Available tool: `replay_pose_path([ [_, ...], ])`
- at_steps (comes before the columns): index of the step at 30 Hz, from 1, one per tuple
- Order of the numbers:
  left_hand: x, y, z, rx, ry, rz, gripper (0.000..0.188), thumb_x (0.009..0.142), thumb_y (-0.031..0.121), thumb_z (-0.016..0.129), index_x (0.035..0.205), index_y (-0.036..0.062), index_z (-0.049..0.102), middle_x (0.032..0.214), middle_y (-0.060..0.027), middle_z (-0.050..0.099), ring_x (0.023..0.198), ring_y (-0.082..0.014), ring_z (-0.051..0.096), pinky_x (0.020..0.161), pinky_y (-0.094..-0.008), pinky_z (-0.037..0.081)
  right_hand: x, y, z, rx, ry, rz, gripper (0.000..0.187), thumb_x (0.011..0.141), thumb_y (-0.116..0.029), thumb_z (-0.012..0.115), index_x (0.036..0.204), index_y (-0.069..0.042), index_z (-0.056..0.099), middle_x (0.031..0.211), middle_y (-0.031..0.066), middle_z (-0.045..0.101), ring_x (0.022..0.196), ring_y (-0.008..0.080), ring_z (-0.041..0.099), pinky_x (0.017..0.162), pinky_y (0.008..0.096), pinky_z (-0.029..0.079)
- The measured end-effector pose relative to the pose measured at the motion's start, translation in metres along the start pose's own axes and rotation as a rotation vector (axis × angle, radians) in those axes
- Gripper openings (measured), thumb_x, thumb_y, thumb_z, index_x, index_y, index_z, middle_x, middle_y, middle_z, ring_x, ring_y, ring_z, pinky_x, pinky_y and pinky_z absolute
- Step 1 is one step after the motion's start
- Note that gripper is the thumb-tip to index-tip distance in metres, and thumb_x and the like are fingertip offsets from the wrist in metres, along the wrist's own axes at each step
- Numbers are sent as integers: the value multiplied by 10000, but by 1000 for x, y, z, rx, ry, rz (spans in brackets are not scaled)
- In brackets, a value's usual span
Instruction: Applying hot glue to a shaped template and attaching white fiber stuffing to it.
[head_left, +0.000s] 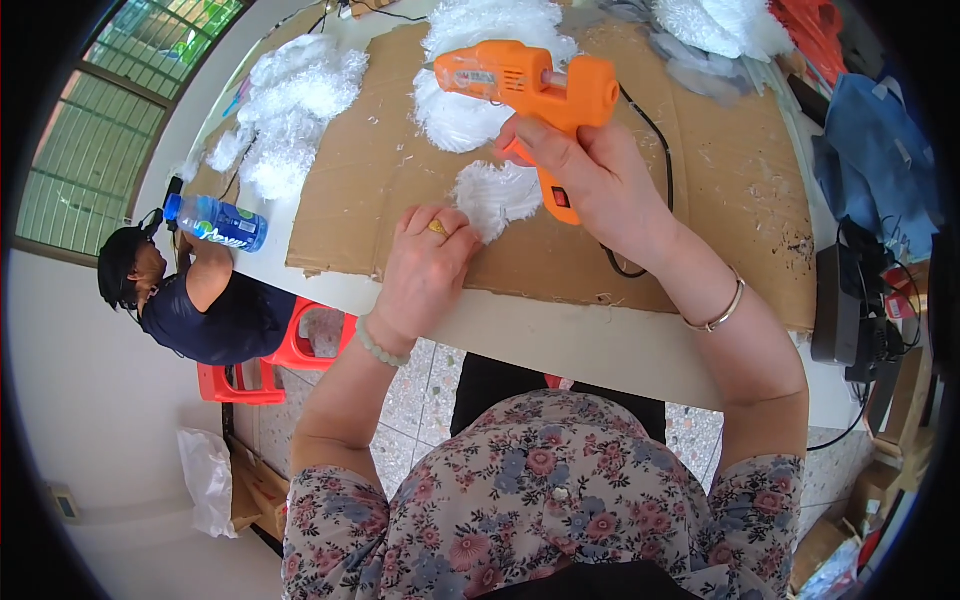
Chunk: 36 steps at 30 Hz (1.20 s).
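Observation:
An orange hot glue gun [530, 85] is gripped in my right hand [605, 185], raised above the cardboard with its nozzle toward the left. A glue stick shows in its back part, and a black cord trails from it. My left hand [430, 265] rests at the cardboard's near edge, fingers curled against a small white fluffy piece [495, 198]; what the fingertips pinch is hidden. Just beyond, partly behind the glue gun, lies another white fluffy piece [455, 120]. Farther off is a larger pile of white fluffy material [495, 28].
A brown cardboard sheet [360, 200] covers much of the white table [640, 340]. More white shiny fluff [300, 95] lies at the left, near a blue-labelled bottle [218, 222]. Another person [215, 300] sits left by red stools [300, 345]. Blue cloth [875, 150] and a dark box [838, 305] are at the right.

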<state>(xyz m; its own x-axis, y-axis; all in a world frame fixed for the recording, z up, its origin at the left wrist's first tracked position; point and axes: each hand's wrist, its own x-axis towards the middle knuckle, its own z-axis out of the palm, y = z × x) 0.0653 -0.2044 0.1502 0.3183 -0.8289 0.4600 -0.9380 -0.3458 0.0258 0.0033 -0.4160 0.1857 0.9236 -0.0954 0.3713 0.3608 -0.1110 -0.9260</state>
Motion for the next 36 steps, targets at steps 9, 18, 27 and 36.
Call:
replay_pose_path([
  [9, 9, -8, -2, 18, -108, 141, 138, 706, 19, 570, 843, 17, 588, 925, -96, 603, 1004, -276, 546, 891, -406, 397, 4, -7, -14, 433, 249, 414, 339, 975, -265, 437, 1106, 34, 527, 977, 133, 628, 851, 214, 656, 796, 330, 557],
  [18, 16, -21, 10, -75, -24, 29, 163, 704, -54, 582, 833, 41, 553, 780, -116, 584, 859, -323, 561, 861, -411, 415, 3, 4, -28, 374, 272, 533, 351, 991, -288, 399, 1103, 19, 528, 968, 137, 636, 786, 169, 622, 663, 286, 539],
  [27, 37, 6, -9, -280, 331, -98, 170, 717, 62, 701, 877, 66, 643, 832, -98, 605, 861, -303, 573, 770, -393, 454, -9, -1, -22, 679, 358, 498, 325, 980, -307, 423, 1064, -9, 521, 959, 141, 616, 756, 171, 579, 643, 278, 496],
  [36, 67, 37, 35, -1028, 163, -520, 210, 771, 185, 727, 869, 2, 691, 766, -93, 649, 698, -194, 598, 653, -311, 465, -19, 7, -13, 765, 345, 421, 338, 980, -317, 405, 1014, -11, 544, 983, 126, 611, 779, 170, 569, 695, 300, 486],
])
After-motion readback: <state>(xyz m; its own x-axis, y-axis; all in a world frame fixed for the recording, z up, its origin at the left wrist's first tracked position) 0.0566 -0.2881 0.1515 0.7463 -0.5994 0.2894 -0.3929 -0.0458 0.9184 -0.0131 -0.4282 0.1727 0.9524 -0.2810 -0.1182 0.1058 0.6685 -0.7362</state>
